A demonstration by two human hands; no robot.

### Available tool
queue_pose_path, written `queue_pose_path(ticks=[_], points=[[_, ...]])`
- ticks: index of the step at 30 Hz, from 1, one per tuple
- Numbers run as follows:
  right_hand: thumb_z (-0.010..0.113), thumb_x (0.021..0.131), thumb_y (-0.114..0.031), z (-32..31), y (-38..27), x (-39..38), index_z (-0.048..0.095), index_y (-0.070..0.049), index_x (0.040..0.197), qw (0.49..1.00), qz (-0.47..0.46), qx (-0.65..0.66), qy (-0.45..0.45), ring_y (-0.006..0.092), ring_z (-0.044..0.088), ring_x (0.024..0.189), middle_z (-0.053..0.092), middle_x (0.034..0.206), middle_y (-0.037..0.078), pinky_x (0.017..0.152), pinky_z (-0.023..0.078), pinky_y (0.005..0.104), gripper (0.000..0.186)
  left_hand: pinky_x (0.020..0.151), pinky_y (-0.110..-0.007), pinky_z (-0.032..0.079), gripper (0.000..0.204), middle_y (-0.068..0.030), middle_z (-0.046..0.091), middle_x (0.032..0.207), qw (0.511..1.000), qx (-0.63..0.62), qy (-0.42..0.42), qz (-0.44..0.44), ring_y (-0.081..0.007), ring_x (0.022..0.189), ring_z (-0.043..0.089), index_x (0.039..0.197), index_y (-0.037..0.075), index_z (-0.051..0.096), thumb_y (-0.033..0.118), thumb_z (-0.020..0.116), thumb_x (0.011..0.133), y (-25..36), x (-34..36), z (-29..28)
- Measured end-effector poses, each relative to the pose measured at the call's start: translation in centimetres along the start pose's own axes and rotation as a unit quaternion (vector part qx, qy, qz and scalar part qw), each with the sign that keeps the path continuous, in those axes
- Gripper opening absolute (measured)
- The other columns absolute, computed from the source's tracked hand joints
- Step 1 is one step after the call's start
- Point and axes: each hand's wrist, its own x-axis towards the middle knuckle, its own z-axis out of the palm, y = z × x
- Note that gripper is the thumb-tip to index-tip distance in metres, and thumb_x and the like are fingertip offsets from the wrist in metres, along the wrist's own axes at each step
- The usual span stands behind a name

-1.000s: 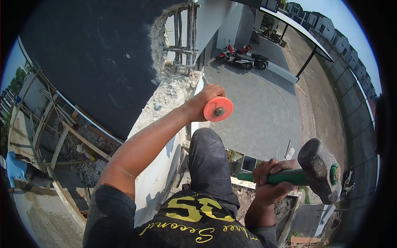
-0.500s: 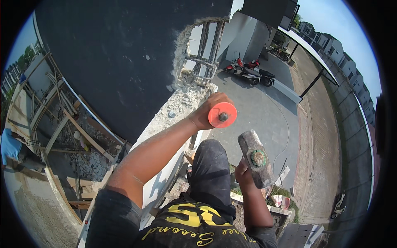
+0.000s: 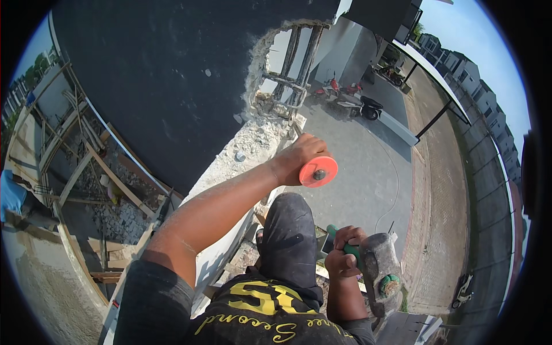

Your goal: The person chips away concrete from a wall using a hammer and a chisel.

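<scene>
My left hand [image 3: 303, 156] is closed round a chisel [image 3: 319, 175] that has a round orange guard at its struck end. The chisel's far end points at the broken concrete edge, mostly hidden by the hand. Lower right, my right hand [image 3: 345, 251] grips the green handle of a sledgehammer [image 3: 380, 265], close under its worn steel head. Hammer and chisel are apart. Ahead of my left hand, a hole in the dark wall [image 3: 155, 80] bares steel reinforcing bars [image 3: 294, 63]. Rough chipped concrete [image 3: 256, 141] tops the narrow wall beneath it.
Below on the right lies a paved yard [image 3: 356, 167] with parked motorbikes [image 3: 351, 100] and a brick lane [image 3: 434, 201] beyond. On the left, wooden poles [image 3: 77, 184] and rubble stand below the wall, and a person in blue [image 3: 12, 195] is at the far left edge.
My right hand has swung the sledgehammer down and to the right, away from the chisel. My left hand with the chisel has shifted slightly right and down.
</scene>
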Motion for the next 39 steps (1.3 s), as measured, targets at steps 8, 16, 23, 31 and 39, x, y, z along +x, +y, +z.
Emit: queue_pose_path(ticks=[8,16,23,31,39], points=[[0.053,0.085,-0.075,1.4,-3.9,3.0,0.039,-0.009,0.091,0.996,0.038,-0.025,0.079,0.0125,0.04,0.048,0.042,0.068,0.005,0.042,0.035,0.0271,0.068,0.091,-0.039,0.039,0.033,-0.0036,0.053,0.096,0.998,0.037,-0.045,-0.009,-0.0224,0.095,0.056,0.105,0.014,0.063,0.01,0.074,0.074,0.7,0.6,0.1],[0.039,0.093,-0.072,0.0,-7.4,7.5,0.039,-0.01,0.088,0.985,-0.012,0.029,0.17,0.01,0.03,0.037,0.037,0.054,0.003,0.035,0.029,0.024,0.062,0.091,-0.04,0.039,0.043,-0.0045,0.055,0.1,0.998,0.045,-0.021,-0.028,-0.0246,0.1,0.057,0.115,0.015,0.056,0.012,0.074,0.076,0.0,1.7,0.9],[0.038,0.092,-0.075,-1.2,-7.7,8.7,0.035,-0.01,0.089,0.978,-0.007,0.023,0.205,0.0104,0.031,0.035,0.036,0.051,0.003,0.032,0.031,0.0246,0.065,0.091,-0.04,0.037,0.035,-0.0059,0.056,0.102,0.995,0.045,0.018,-0.086,-0.0257,0.101,0.056,0.113,0.014,0.055,0.014,0.069,0.081,-0.1,3.6,0.9],[0.052,0.101,-0.041,-0.2,5.2,3.5,0.045,-0.006,0.089,0.955,0.25,-0.156,0.045,0.0099,0.041,0.044,0.044,0.056,-0.001,0.04,0.033,0.0262,0.037,0.097,-0.045,0.039,0.039,-0.0115,0.057,0.102,0.989,0.036,0.051,-0.132,-0.0332,0.103,0.058,0.108,0.007,0.046,0.013,0.072,0.08,0.0,5.0,2.0],[0.047,0.1,-0.054,-1.9,-1.8,7.9,0.039,-0.009,0.087,0.948,0.234,0.039,0.212,0.008,0.035,0.038,0.039,0.056,0.001,0.034,0.029,0.0228,0.047,0.091,-0.046,0.045,0.047,-0.0172,0.059,0.101,0.977,0.039,0.048,-0.206,-0.0413,0.1,0.058,0.107,0.006,0.035,0.015,0.073,0.081,-1.4,3.8,1.4]])
